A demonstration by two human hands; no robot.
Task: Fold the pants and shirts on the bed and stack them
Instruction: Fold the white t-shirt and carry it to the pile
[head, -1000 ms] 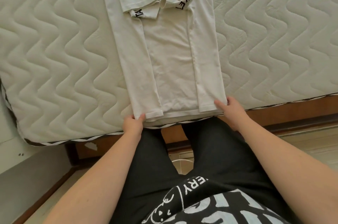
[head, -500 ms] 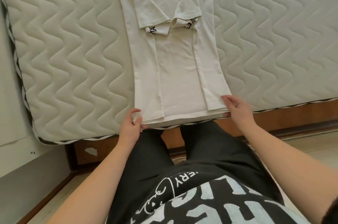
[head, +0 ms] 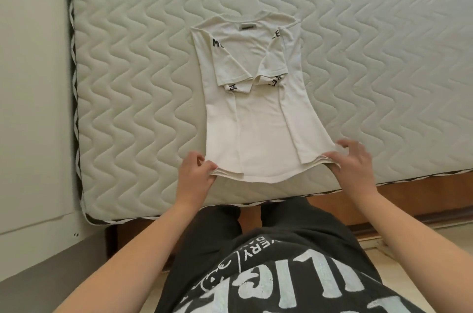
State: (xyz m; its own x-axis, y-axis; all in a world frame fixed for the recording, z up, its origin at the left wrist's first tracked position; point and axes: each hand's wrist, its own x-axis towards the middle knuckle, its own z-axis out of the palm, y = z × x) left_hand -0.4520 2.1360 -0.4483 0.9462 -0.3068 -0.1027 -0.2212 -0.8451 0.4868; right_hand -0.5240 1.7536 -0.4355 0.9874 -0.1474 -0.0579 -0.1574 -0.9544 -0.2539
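Note:
A white shirt [head: 258,131] with black lettering lies lengthwise on the quilted mattress [head: 133,97], collar away from me. Both sides and sleeves are folded in over the middle. My left hand [head: 195,172] pinches the hem's left corner and my right hand [head: 355,163] pinches the right corner. The hem is lifted slightly off the mattress and sags between my hands. No pants or other shirts are in view.
The mattress's near edge [head: 256,200] runs just in front of my legs, over a wooden bed frame [head: 409,195]. A pale wall or panel [head: 33,108] borders the bed on the left. Bare mattress surrounds the shirt.
My hands closed on the hem corners and raised them a little away from the bed's edge. The view tilted up, so the collar end now shows.

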